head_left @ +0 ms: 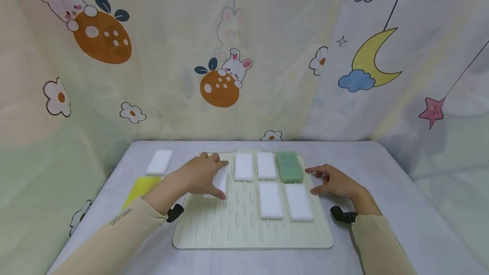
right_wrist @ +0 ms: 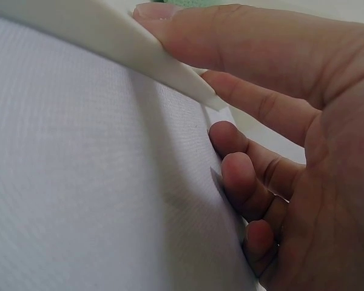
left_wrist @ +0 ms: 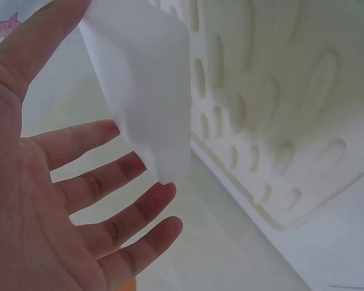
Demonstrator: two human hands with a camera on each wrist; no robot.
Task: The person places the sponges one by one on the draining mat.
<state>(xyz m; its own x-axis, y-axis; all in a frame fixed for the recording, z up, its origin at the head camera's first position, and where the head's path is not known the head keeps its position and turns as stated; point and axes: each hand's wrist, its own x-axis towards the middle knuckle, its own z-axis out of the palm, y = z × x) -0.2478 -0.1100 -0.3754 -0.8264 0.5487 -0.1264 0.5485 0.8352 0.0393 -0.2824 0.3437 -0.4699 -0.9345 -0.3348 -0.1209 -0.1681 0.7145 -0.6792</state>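
Observation:
My left hand [head_left: 204,175] grips a white sponge [head_left: 220,179] by its edges, over the upper left part of a cream ridged mat [head_left: 217,224]. In the left wrist view the thumb and fingertips touch opposite edges of that sponge [left_wrist: 142,85]. At the mat's right edge is my right hand [head_left: 332,180], its thumb and index fingertip touching the rim and the other fingers loosely bent. The right wrist view shows the thumb on the mat's rim [right_wrist: 103,33]. A green sponge [head_left: 289,167] lies on the mat near that hand.
Several more white sponges, such as one in the back row [head_left: 243,167] and one in front [head_left: 271,200], lie on the mat. Left of it are another white sponge [head_left: 159,162] and a yellow piece [head_left: 140,188], partly behind my left forearm. A printed curtain [head_left: 168,75] hangs behind.

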